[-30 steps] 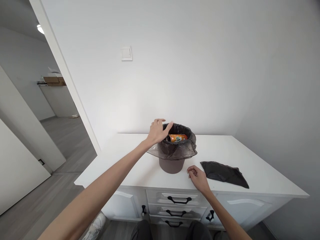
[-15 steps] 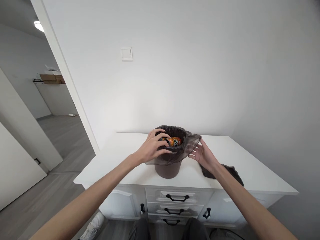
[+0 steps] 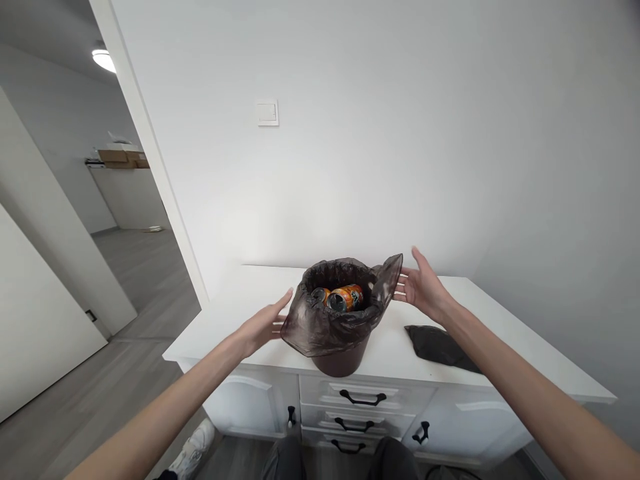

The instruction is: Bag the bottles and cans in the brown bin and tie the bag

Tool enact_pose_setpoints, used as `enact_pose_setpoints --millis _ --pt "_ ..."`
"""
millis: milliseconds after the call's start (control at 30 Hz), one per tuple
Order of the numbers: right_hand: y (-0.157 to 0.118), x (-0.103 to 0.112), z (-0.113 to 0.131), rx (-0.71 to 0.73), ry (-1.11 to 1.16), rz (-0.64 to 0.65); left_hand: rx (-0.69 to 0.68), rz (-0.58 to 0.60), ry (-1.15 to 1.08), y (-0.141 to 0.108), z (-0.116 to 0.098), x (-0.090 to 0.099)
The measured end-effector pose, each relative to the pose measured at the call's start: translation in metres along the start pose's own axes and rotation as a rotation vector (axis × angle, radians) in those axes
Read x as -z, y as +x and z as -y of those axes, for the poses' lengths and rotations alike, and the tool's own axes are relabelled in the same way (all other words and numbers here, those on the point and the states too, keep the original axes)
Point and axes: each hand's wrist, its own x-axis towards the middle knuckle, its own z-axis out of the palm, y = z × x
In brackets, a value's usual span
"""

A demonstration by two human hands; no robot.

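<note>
A dark brown bin (image 3: 343, 363) stands on the white cabinet top. A translucent dark plastic bag (image 3: 320, 330) lines it and hangs loosely over its rim. Inside lie orange cans, one (image 3: 346, 298) in front of another (image 3: 321, 294). My left hand (image 3: 265, 327) is at the bag's left edge, thumb raised and fingers apart, the fingertips partly behind the plastic. My right hand (image 3: 420, 288) is at the bag's raised right corner, fingers spread, with the tips behind or against the plastic. Neither hand grips the bag.
A folded dark bag (image 3: 443, 348) lies on the cabinet top (image 3: 530, 353) under my right forearm. Drawers and doors with black handles (image 3: 363, 398) are below. A white wall with a switch (image 3: 267, 113) rises behind; a doorway is at the left. My shoe (image 3: 193, 453) shows at the bottom.
My left hand has left the bin's opening and moved down and left to the bag's edge. My right hand has opened away from the bag's corner. The bag now spreads wider at the left.
</note>
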Motion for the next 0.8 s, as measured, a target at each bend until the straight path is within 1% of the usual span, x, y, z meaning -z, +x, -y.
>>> enact_pose_setpoints --millis 33,67,100,133,200,267,333,400,433,500,567,633,733,800 --pt "0.0 -0.004 0.003 0.005 -0.036 -0.024 0.093 0.125 -0.094 0.002 0.0 0.001" --pt "-0.001 -0.009 0.006 0.017 -0.091 -0.048 0.132 0.214 -0.17 0.005 -0.001 0.001" --pt "-0.002 -0.014 0.01 0.04 -0.155 -0.069 0.121 0.257 -0.226 0.008 -0.003 0.001" --pt "-0.004 -0.018 0.014 0.072 -0.217 -0.085 0.076 0.261 -0.26 0.012 -0.007 0.0" --pt "-0.009 -0.027 0.024 0.154 -0.295 -0.107 -0.058 0.191 -0.268 0.018 -0.019 -0.001" --pt "-0.013 -0.032 0.035 0.242 -0.3 -0.156 -0.187 0.068 -0.242 0.022 -0.037 -0.002" --pt "-0.018 -0.035 0.047 0.309 -0.269 -0.229 -0.289 -0.062 -0.219 0.022 -0.058 -0.002" --pt "-0.023 -0.033 0.056 0.348 -0.234 -0.299 -0.377 -0.159 -0.198 0.02 -0.077 -0.004" --pt "-0.026 -0.031 0.059 0.366 -0.218 -0.33 -0.421 -0.185 -0.187 0.018 -0.084 -0.004" --pt "-0.033 -0.024 0.06 0.403 -0.185 -0.383 -0.508 -0.225 -0.178 0.017 -0.091 -0.004" --pt "-0.04 -0.013 0.053 0.438 -0.146 -0.425 -0.568 -0.271 -0.2 0.016 -0.087 -0.002" --pt "-0.048 0.001 0.039 0.464 -0.103 -0.439 -0.582 -0.32 -0.236 0.015 -0.076 0.003" --pt "-0.06 0.021 0.009 0.478 -0.034 -0.415 -0.559 -0.375 -0.29 0.008 -0.052 0.012" --pt "-0.066 0.032 -0.011 0.445 0.033 -0.391 -0.526 -0.371 -0.339 0.001 -0.038 0.018"
